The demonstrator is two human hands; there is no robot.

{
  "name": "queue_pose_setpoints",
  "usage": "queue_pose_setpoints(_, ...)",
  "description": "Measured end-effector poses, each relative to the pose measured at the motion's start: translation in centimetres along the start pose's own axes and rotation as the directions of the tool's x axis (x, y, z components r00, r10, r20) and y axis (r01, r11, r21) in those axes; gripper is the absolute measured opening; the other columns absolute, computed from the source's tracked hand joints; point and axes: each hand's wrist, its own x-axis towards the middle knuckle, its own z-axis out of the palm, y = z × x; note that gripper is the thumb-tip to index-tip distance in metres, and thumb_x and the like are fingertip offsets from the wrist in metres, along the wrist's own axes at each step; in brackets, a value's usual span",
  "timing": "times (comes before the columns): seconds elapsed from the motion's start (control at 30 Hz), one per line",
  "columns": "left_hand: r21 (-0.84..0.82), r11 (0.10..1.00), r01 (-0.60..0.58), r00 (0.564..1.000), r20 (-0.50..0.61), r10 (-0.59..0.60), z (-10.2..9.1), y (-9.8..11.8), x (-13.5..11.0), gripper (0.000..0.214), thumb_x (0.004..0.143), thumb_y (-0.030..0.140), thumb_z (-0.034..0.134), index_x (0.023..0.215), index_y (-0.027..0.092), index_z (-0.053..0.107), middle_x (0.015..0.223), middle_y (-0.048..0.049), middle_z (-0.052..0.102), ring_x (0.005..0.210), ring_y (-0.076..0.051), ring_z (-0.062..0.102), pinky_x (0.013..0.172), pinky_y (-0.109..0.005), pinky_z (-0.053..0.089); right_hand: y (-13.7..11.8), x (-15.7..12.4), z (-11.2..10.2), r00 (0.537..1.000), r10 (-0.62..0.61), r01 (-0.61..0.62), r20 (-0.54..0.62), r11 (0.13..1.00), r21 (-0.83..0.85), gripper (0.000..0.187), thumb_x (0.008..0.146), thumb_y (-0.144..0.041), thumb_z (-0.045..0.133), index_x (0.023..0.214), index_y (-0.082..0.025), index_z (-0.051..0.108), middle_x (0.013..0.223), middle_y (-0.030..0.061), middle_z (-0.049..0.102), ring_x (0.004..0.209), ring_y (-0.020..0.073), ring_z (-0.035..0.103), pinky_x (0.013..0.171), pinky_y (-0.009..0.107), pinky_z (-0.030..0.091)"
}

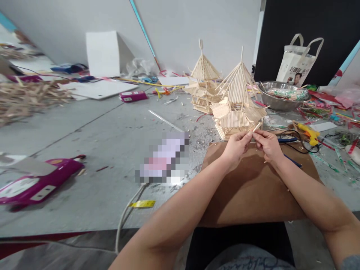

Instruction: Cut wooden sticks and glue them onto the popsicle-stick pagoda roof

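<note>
My left hand [238,148] and my right hand [268,145] meet above the brown board [247,195], fingers closed in a pinch. A short pale wooden stick [257,127] pokes up from between their fingertips; its lower part is hidden. Just behind my hands stands a pavilion model built of thin wooden sticks [237,118], with a pointed roof on a wider tiered base. A second stick pavilion [204,77] stands behind it to the left. Whether my fingertips touch the nearer model cannot be made out.
To the right lie a yellow glue gun [309,134] and blue-handled tools [292,160]. Behind them are a steel bowl [281,105] and tote bag [295,63]. At left are a blurred-out phone-like slab [161,157], a clear rod [165,120], and a magenta power strip [53,180].
</note>
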Motion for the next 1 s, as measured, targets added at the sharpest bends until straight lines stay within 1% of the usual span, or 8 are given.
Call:
queue_pose_setpoints(0.53,-0.138,0.981,0.133,0.991,0.047,-0.128,-0.3,0.3,0.2,0.024,0.073,0.027,0.061,0.062,0.015,0.042,0.047,0.0075,0.037,0.034,-0.001,0.028,0.035,-0.015,0.018,0.8,0.7,-0.6,1.0,-0.019,0.018,-0.014,0.998,-0.056,0.029,0.052,-0.035,0.073,0.071,-0.015,0.066,0.046,-0.0057,0.05,0.037,0.002,0.032,0.037,0.019,0.019)
queue_pose_setpoints(0.63,-0.093,0.991,0.094,0.995,0.035,-0.091,-0.3,0.2,0.2,0.024,0.073,0.027,0.06,0.062,0.015,0.042,0.047,0.0077,0.038,0.034,-0.001,0.028,0.035,-0.015,0.018,1.0,0.9,-0.7,0.998,-0.07,0.069,-0.007,0.989,-0.127,0.029,0.055,-0.038,0.071,0.072,-0.015,0.065,0.049,-0.0053,0.051,0.038,0.0027,0.032,0.039,0.02,0.022)
queue_pose_setpoints(0.7,-0.061,0.997,0.056,0.998,0.029,-0.054,-0.3,0.1,0.3,0.025,0.072,0.029,0.061,0.063,0.015,0.043,0.045,0.0084,0.036,0.034,-0.001,0.028,0.035,-0.015,0.018,0.2,1.2,-1.3,0.993,-0.107,0.118,0.056,0.952,-0.282,0.031,0.062,-0.044,0.065,0.077,-0.016,0.065,0.046,-0.0056,0.049,0.038,0.0046,0.033,0.04,0.021,0.025)
queue_pose_setpoints(0.77,-0.027,0.999,0.021,1.0,0.022,-0.02,-0.4,0.1,0.4,0.025,0.072,0.032,0.062,0.064,0.015,0.045,0.044,0.0091,0.034,0.034,-0.001,0.027,0.035,-0.015,0.018,-1.4,1.3,-2.6,0.975,-0.15,0.217,0.165,0.805,-0.551,0.034,0.071,-0.047,0.055,0.085,-0.018,0.065,0.049,-0.0038,0.052,0.041,0.0078,0.04,0.045,0.023,0.031)
queue_pose_setpoints(0.8,-0.007,1.0,0.001,1.0,0.015,0.0,-0.4,0.1,0.4,0.025,0.072,0.034,0.062,0.065,0.015,0.046,0.043,0.0092,0.034,0.033,-0.001,0.027,0.035,-0.016,0.019,-2.3,1.3,-3.6,0.959,-0.183,0.283,0.217,0.66,-0.695,0.034,0.075,-0.046,0.051,0.089,-0.019,0.065,0.055,-0.0016,0.057,0.047,0.0097,0.046,0.049,0.025,0.035)
queue_pose_setpoints(0.87,0.043,0.998,-0.049,0.999,-0.001,0.049,-0.6,0.1,0.6,0.025,0.073,0.036,0.061,0.066,0.015,0.049,0.042,0.0091,0.035,0.033,-0.001,0.029,0.035,-0.016,0.02,-4.2,1.1,-5.7,0.952,-0.186,0.284,0.242,0.248,-0.926,0.028,0.075,-0.043,0.052,0.089,-0.022,0.064,0.073,0.0026,0.065,0.063,0.0151,0.056,0.059,0.027,0.037)
queue_pose_setpoints(0.93,0.089,0.992,-0.091,0.996,-0.013,0.093,-0.8,0.0,0.7,0.025,0.074,0.037,0.059,0.067,0.015,0.05,0.042,0.0086,0.037,0.033,-0.002,0.031,0.036,-0.017,0.021,-5.4,0.7,-7.5,0.987,-0.014,0.16,0.163,-0.103,-0.982,0.029,0.074,-0.049,0.051,0.078,-0.023,0.063,0.075,0.005,0.066,0.07,0.0206,0.059,0.058,0.029,0.036)
queue_pose_setpoints(1.0,0.119,0.987,-0.107,0.994,-0.021,0.11,-0.9,-0.1,0.9,0.025,0.074,0.037,0.058,0.068,0.015,0.05,0.041,0.0084,0.039,0.033,-0.002,0.033,0.036,-0.017,0.022,-5.5,0.3,-8.6,0.978,0.191,0.137,0.08,-0.309,-0.941,0.035,0.071,-0.056,0.05,0.072,-0.023,0.061,0.077,0.0066,0.066,0.073,0.0243,0.06,0.056,0.03,0.036)
